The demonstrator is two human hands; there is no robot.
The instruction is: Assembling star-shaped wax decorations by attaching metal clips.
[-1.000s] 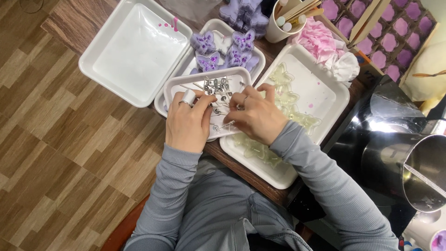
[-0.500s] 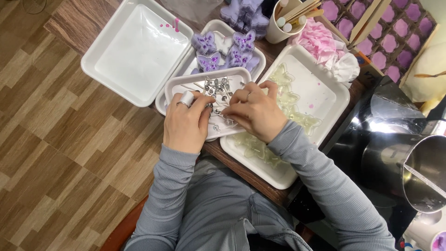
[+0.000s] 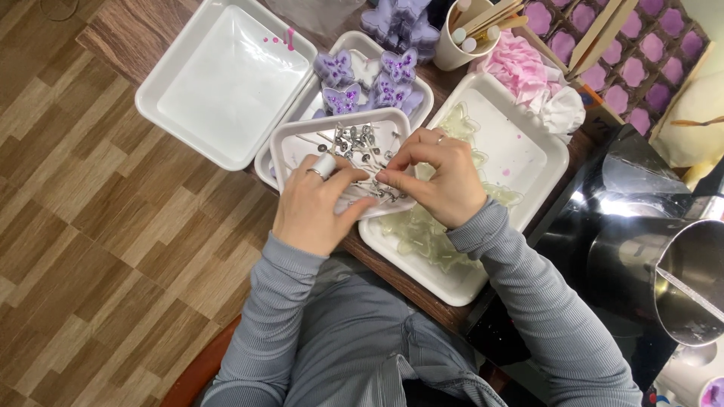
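A small white tray [image 3: 290, 136] holds several thin wicks with round metal bases [image 3: 360, 143]. My left hand [image 3: 313, 207] rests on the tray's near edge, pinching a small white roll at the thumb and forefinger. My right hand [image 3: 441, 177] sits beside it, fingertips pinched on a wick above the tray. Both hands meet over the wick pile. A larger white tray [image 3: 539, 154] lies under my right hand and holds clear star-shaped moulds [image 3: 422, 234].
A big white tray [image 3: 219, 83] with pink drops sits at the left. Purple butterfly candles [image 3: 369, 75] fill a tray behind the wicks. A cup of sticks [image 3: 471, 34], pink cloth [image 3: 520, 71], a mould of purple flowers [image 3: 596, 45] and a metal pot [image 3: 679, 286] stand at the right.
Both hands have stayed over the wick tray. The fingers shifted slightly, and my right hand's fingertips now pinch closer to my left thumb.
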